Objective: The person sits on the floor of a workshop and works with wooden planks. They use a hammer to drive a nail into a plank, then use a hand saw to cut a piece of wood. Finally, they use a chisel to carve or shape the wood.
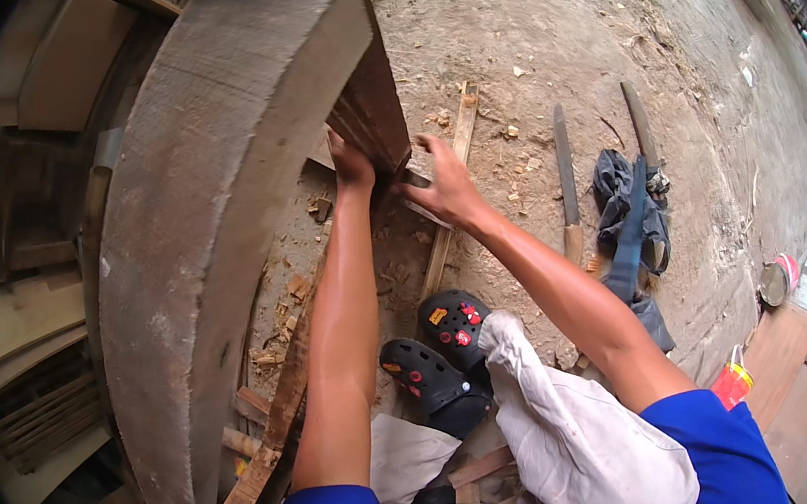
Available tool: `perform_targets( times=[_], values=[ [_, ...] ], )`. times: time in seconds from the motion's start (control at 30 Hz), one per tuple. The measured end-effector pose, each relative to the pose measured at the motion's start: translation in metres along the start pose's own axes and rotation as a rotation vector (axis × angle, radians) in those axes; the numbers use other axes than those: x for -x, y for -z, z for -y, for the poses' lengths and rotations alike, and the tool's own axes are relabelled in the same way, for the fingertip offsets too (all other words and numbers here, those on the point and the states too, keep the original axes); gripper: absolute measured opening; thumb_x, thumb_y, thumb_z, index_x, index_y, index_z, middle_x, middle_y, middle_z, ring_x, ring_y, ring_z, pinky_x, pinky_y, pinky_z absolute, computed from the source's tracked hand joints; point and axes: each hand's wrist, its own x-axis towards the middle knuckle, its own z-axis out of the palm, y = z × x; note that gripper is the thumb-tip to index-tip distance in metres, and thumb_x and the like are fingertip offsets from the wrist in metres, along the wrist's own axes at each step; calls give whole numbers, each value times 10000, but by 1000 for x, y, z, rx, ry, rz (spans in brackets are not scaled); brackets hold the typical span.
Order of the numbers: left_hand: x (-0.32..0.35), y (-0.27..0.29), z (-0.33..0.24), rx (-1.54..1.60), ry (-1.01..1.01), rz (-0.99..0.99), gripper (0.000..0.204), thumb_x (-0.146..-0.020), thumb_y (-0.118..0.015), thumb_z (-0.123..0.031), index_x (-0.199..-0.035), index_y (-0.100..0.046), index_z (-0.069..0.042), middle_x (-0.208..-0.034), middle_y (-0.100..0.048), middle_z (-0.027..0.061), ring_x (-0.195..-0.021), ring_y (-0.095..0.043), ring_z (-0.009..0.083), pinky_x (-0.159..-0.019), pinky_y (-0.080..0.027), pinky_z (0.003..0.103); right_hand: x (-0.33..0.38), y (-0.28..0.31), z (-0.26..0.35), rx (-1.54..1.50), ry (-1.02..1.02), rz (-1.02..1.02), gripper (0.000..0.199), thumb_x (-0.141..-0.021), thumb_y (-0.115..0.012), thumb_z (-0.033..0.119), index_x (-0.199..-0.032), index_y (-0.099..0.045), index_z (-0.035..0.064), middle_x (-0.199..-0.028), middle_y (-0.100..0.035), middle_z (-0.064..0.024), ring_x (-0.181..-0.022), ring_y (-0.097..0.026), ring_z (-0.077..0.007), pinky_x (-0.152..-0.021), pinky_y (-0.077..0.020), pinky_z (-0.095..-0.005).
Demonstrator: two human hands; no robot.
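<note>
A dark brown wooden beam (373,105) comes down from the top of the view, its lower end between my hands. My left hand (351,163) grips its left side, with the fingertips partly hidden by the wood. On the other side, my right hand (446,184) is open, thumb and fingers apart, close to the beam's lower end. I cannot tell whether it touches the wood. A broad, curved grey-brown timber (200,156) arches over the left side, beside my left forearm. Below my right hand, a narrow wooden strip (451,191) lies on the ground.
Right of my hands lie a long blade with a wooden handle (566,172), a blue handsaw (631,234) and black cloth (614,188). Wood chips (299,287) litter the dirt floor. Wooden pieces (20,329) are stacked far left. A red-yellow container (732,385) stands right.
</note>
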Motion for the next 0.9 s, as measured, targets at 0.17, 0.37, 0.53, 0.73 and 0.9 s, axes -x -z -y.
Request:
perform_targets(
  times=[0.17, 0.37, 0.53, 0.73, 0.9],
  values=[
    [-4, 2, 2, 107, 29, 0, 457, -1079, -392, -371, -1443, -441, -99, -1287, -593, 107, -1165, -599, 249, -991, -509, 400, 105, 98, -44, 498, -73, -150, 650, -851, -750, 199, -1392, -475, -35, -1385, -510, -255, -1330, -475, -384, -1136, -351, -474],
    [-5, 8, -1, 89, 69, 43, 443, -1088, -373, -353, -1411, -482, -71, -1306, -585, 108, -1195, -572, 255, -1035, -464, 402, 209, 172, -90, 724, -211, -110, 547, -897, -716, 217, -1340, -513, -33, -1286, -544, -222, -1225, -529, -392, -1019, -418, -468],
    [-1, 9, 1, 205, 81, 102, 440, -1095, -366, -312, -1400, -505, -27, -1380, -564, 114, -1268, -527, 265, -1095, -409, 401, 211, 158, -101, 669, -363, -40, 603, -874, -768, 319, -1307, -549, -40, -1111, -620, -216, -1073, -602, -388, -926, -463, -469],
    [-11, 31, 25, -382, -202, 52, 427, -1074, -408, -398, -1350, -506, -88, -1225, -603, 90, -1119, -603, 249, -977, -500, 401, 207, 167, -91, 216, -616, -218, 472, -827, -747, 207, -1153, -493, -19, -933, -628, -188, -889, -639, -304, -797, -496, -416],
    [-16, 41, 35, -787, -404, 46, 411, -1071, -407, -398, -1321, -520, -91, -1185, -612, 92, -1093, -610, 249, -959, -508, 400, 209, 227, -30, 63, -436, 58, 427, -854, -724, 62, -1197, -474, 10, -894, -670, -134, -767, -671, -234, -696, -525, -355]
  ],
)
